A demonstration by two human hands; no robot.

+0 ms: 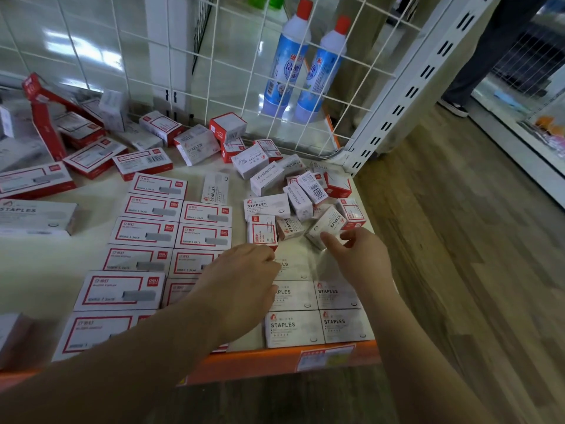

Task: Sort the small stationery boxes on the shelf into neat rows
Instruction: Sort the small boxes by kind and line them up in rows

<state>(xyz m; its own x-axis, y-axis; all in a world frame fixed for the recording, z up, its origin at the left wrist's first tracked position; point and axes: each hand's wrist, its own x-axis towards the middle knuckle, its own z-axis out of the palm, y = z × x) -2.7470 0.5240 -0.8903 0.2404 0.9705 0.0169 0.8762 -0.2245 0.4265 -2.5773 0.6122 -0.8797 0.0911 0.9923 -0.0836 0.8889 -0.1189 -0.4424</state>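
Note:
Red-framed staple boxes (pixel 143 232) lie flat in two neat columns on the shelf's middle. White STAPLES boxes (pixel 293 327) form rows at the front right. Behind them is a loose heap of small boxes (pixel 293 191), some tilted or on their sides. My left hand (pixel 241 280) lies over the rows, its fingertips on a white box (pixel 295 266) in the third row back. My right hand (pixel 360 255) reaches into the heap, with index finger and thumb spread at a tilted white STAPLES box (pixel 325 223). Neither hand lifts anything.
A white wire grid (pixel 244 71) backs the shelf, with two blue bottles (pixel 287 62) behind it. Larger red and white boxes (pixel 91 157) lie jumbled at the left. The orange shelf edge (pixel 275 359) carries a price label. A person's leg (pixel 477 56) stands at the right on the wooden floor.

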